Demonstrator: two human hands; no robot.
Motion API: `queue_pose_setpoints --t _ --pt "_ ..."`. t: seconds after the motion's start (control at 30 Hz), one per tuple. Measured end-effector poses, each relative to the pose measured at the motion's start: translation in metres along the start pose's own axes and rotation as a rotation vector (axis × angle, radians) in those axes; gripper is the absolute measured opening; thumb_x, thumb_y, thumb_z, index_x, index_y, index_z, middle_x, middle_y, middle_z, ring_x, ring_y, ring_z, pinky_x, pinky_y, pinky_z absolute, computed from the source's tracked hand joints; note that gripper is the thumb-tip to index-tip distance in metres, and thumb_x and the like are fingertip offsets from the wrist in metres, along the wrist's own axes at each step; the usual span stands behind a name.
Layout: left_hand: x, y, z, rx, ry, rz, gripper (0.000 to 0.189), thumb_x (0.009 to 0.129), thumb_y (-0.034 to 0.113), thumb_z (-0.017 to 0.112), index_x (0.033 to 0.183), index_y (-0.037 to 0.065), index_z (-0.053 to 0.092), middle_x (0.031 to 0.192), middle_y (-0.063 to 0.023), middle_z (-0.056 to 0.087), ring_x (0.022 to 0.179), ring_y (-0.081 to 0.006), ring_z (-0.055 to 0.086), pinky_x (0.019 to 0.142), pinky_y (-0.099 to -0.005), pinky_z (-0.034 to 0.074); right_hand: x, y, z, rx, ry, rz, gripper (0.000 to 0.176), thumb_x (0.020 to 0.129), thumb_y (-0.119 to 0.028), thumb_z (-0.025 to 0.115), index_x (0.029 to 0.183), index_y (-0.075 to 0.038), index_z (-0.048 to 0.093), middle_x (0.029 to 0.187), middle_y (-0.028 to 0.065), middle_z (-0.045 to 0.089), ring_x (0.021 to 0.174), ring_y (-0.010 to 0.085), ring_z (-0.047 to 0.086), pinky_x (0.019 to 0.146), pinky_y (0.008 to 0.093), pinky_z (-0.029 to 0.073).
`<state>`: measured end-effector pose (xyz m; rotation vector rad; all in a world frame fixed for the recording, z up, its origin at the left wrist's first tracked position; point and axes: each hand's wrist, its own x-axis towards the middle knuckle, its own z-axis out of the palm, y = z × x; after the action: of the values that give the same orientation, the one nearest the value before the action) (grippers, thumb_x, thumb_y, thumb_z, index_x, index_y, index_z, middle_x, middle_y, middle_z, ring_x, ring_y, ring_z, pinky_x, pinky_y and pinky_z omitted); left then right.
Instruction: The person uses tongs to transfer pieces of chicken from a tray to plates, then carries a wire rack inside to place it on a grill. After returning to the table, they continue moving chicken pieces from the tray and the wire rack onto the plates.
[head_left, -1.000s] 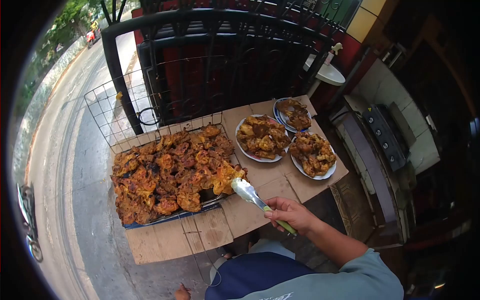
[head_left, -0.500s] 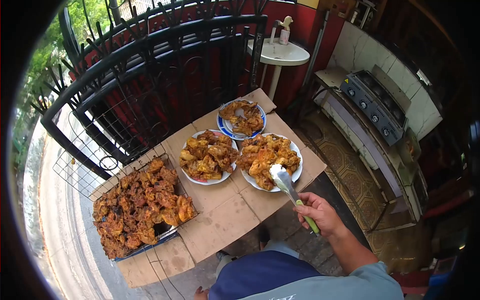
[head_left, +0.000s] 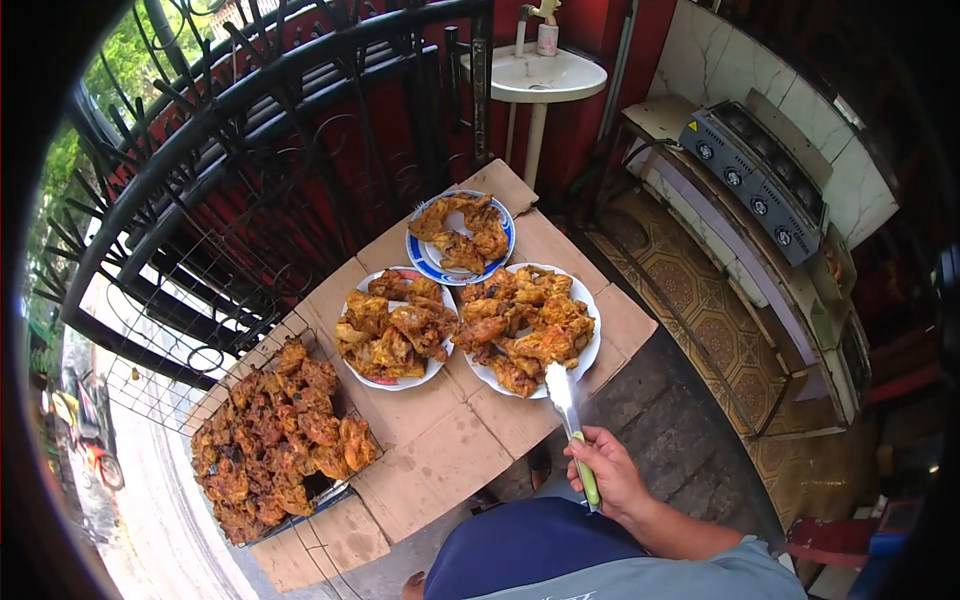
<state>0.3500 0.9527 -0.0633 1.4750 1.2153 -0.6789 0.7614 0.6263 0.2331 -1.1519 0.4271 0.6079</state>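
My right hand (head_left: 612, 472) is wrapped round the green-handled metal tongs (head_left: 566, 410). The tongs' bright tips overlap the near rim of the right white plate (head_left: 597, 340), close to the fried chicken pieces (head_left: 545, 325) heaped on it. To its left, another plate (head_left: 378, 381) bears more chicken. Behind them is a blue-rimmed plate (head_left: 418, 262) with a few pieces around a bare middle. A big pile of darker chicken (head_left: 275, 435) fills a tray at the table's left end. Only a bit of my left hand (head_left: 413, 586) shows at the bottom edge, its fingers mostly hidden.
Flattened cardboard (head_left: 425, 455) covers the table. A wire rack (head_left: 190, 345) leans at the left, beside a black metal gate (head_left: 270, 110). Behind stands a white sink (head_left: 545, 75). A gas stove (head_left: 750, 190) sits on a counter at the right.
The tongs have drawn back from above the chicken to the right plate's near rim, and my right hand has come lower and nearer my body. The camera view has shifted slightly.
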Motion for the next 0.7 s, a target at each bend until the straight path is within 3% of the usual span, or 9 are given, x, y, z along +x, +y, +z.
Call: queue_pose_setpoints --t 0.17,0.3,0.4,0.5,0.53,0.6,0.63,0.7 --pt "0.020 -0.023 -0.012 0.146 -0.036 -0.007 0.044 0.089 0.022 0.057 0.126 -0.002 0.052 0.113 -0.0179 0.065 0.103 -0.0241 0.064 0.097 -0.0386 0.046 -0.014 -0.007 0.007 -0.002 0.031 0.049 0.039 0.093 -0.018 0.064 0.122 -0.001 0.046 0.095 0.0065 0.058 0.068 0.0113 0.059 0.053 0.0240 0.049" --pt "0.033 -0.031 -0.010 0.209 -0.067 0.008 0.039 0.089 0.020 0.055 0.121 0.000 0.055 0.110 -0.0166 0.066 0.102 -0.0237 0.064 0.099 -0.0396 0.045 -0.039 -0.034 -0.003 -0.273 0.012 0.076 0.050 0.089 -0.018 0.068 0.128 0.003 0.043 0.103 0.0073 0.057 0.072 0.0094 0.058 0.055 0.0233 0.049" --pt "0.039 -0.034 -0.003 0.252 -0.084 0.041 0.035 0.088 0.019 0.053 0.118 0.001 0.058 0.108 -0.0157 0.067 0.101 -0.0234 0.064 0.101 -0.0405 0.044 -0.049 -0.058 -0.008 -0.505 0.084 -0.138 0.059 0.085 -0.014 0.073 0.130 0.009 0.042 0.110 0.0116 0.059 0.090 0.0127 0.062 0.076 0.0265 0.052" --pt "0.043 -0.035 0.001 0.319 -0.092 0.121 0.032 0.088 0.018 0.051 0.114 0.002 0.060 0.106 -0.0148 0.068 0.100 -0.0231 0.064 0.102 -0.0413 0.042 -0.027 -0.073 -0.022 -0.726 0.150 -0.313 0.057 0.083 -0.019 0.074 0.127 0.005 0.048 0.111 0.0135 0.060 0.093 0.0192 0.064 0.079 0.0305 0.053" --pt "0.044 -0.035 0.002 0.355 -0.091 0.165 0.031 0.088 0.018 0.050 0.113 0.003 0.061 0.105 -0.0145 0.068 0.099 -0.0230 0.064 0.103 -0.0415 0.042 -0.024 -0.080 -0.016 -0.726 0.146 -0.319 0.057 0.083 -0.019 0.074 0.127 0.005 0.048 0.111 0.0135 0.060 0.093 0.0192 0.064 0.079 0.0305 0.053" --pt "0.039 -0.042 0.011 0.509 -0.092 0.343 0.030 0.087 0.017 0.049 0.111 0.004 0.062 0.104 -0.0138 0.069 0.099 -0.0228 0.064 0.104 -0.0421 0.041 -0.012 -0.093 0.001 -1.388 0.235 -0.600 0.057 0.078 -0.019 0.075 0.127 0.000 0.051 0.107 0.0126 0.059 0.091 0.0254 0.064 0.077 0.0334 0.051" --pt "0.035 -0.044 0.014 0.645 -0.087 0.489 0.030 0.087 0.017 0.049 0.110 0.004 0.063 0.103 -0.0135 0.069 0.098 -0.0227 0.064 0.105 -0.0423 0.041 -0.006 -0.095 0.004 -1.386 0.223 -0.602 0.057 0.078 -0.019 0.075 0.127 0.000 0.051 0.107 0.0126 0.059 0.091 0.0254 0.064 0.077 0.0334 0.051" --pt "0.029 -0.047 0.021 0.927 -0.054 0.795 0.029 0.087 0.016 0.047 0.107 0.005 0.065 0.101 -0.0129 0.069 0.098 -0.0225 0.064 0.106 -0.0429 0.040 0.005 -0.097 0.007 -1.530 0.152 -0.752 0.054 0.077 -0.021 0.073 0.124 -0.002 0.054 0.110 0.0166 0.058 0.094 0.0363 0.062 0.079 0.0403 0.051"
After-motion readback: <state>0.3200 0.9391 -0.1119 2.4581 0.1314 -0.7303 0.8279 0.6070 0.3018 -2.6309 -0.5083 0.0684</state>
